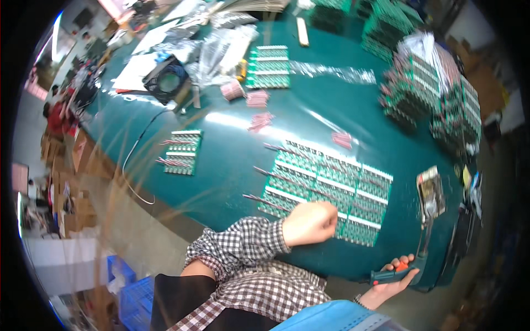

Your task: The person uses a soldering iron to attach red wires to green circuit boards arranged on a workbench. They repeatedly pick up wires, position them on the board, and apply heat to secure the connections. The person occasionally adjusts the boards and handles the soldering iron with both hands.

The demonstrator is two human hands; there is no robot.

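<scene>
My left hand [312, 223], in a black-and-white checked sleeve, is closed in a fist over the near edge of a block of green circuit boards [328, 190]. Its curled fingers hide whatever they may hold. Thin dark red wires [270, 171] stick out from the left side of the boards. At the lower right, my right hand [395, 284] grips a dark green soldering gun [391, 275] with an orange trigger. The gun's tip end points away from me, toward a small metal tray [430, 193] with a stained surface.
A smaller wired board [183, 153] lies at left. Pink wire bundles [260, 121] and another board stack [269, 67] lie farther off. A black fan [167, 80] stands by plastic bags [226, 49]. Tall board stacks [411, 88] line the right. A blue crate [137, 300] is below left.
</scene>
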